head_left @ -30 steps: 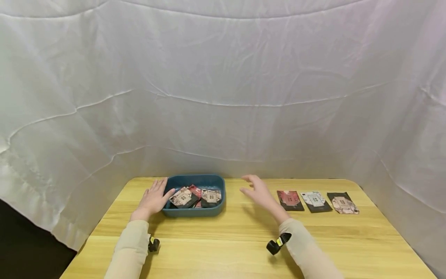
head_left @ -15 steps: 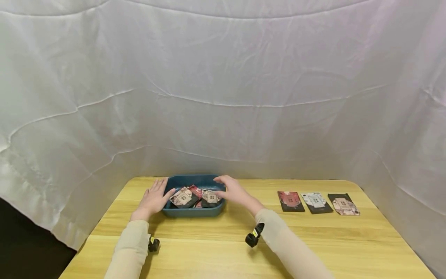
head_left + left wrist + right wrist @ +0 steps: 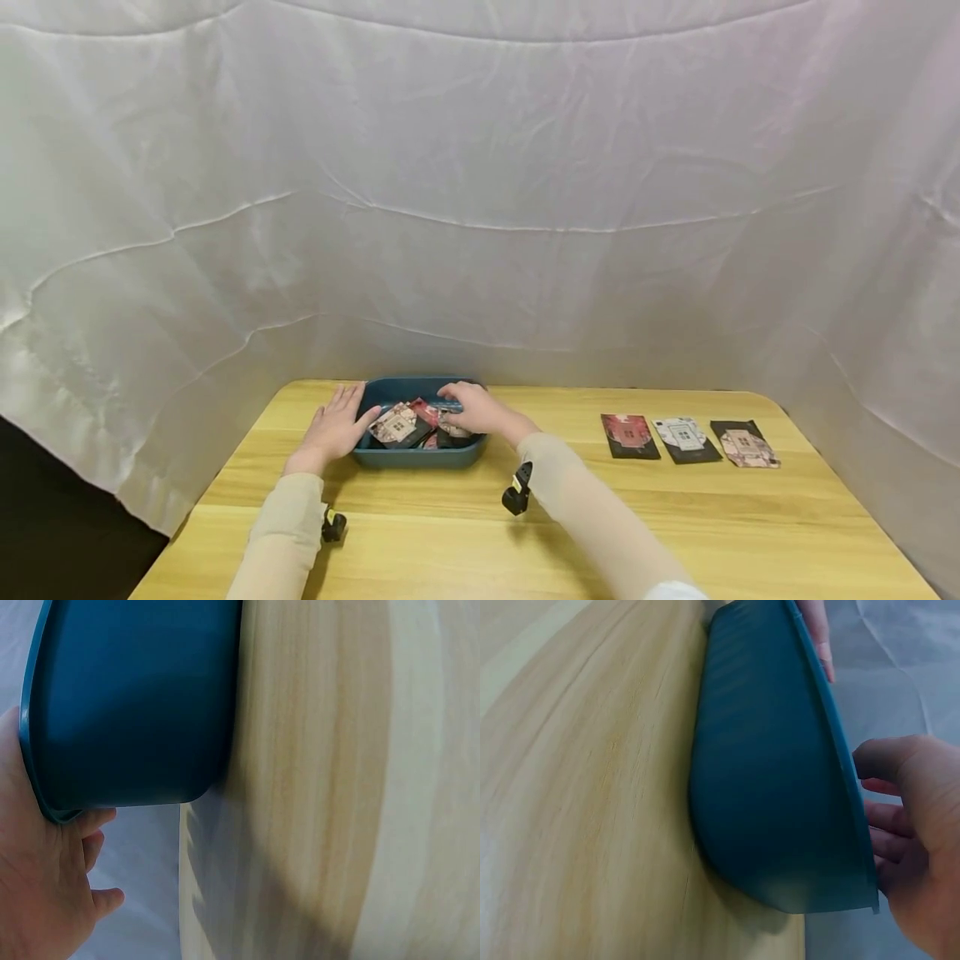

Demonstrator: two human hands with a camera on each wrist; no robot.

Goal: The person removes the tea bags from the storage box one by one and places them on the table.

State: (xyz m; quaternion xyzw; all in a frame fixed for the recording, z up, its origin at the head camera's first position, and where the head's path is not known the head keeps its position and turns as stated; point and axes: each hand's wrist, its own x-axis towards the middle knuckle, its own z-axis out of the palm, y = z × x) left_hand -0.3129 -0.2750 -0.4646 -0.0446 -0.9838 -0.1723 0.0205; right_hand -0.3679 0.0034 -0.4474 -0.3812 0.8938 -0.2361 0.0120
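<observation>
A dark teal plastic basin (image 3: 420,459) stands near the table's far edge, with several printed sachets (image 3: 397,423) lying in it. My left hand (image 3: 332,429) rests against the basin's left rim, its fingers spread and the thumb over the edge. In the left wrist view the left hand (image 3: 45,877) lies along the basin's corner. Over the right side of the basin reaches my right hand (image 3: 483,411), thumb and fingers apart above the sachets and partly covering them. The basin wall hides its fingertips in the right wrist view, where the right hand (image 3: 922,832) bends over the rim.
To the right, a red-and-black sachet (image 3: 630,436), a white-and-black sachet (image 3: 686,440) and a beige-and-black sachet (image 3: 745,443) lie in a row on the wooden table (image 3: 420,533). A pale curtain (image 3: 480,275) hangs behind the table and along its sides.
My right hand has moved left from the table beside the basin, across its right rim and over the sachets inside. The left hand has stayed at the left rim.
</observation>
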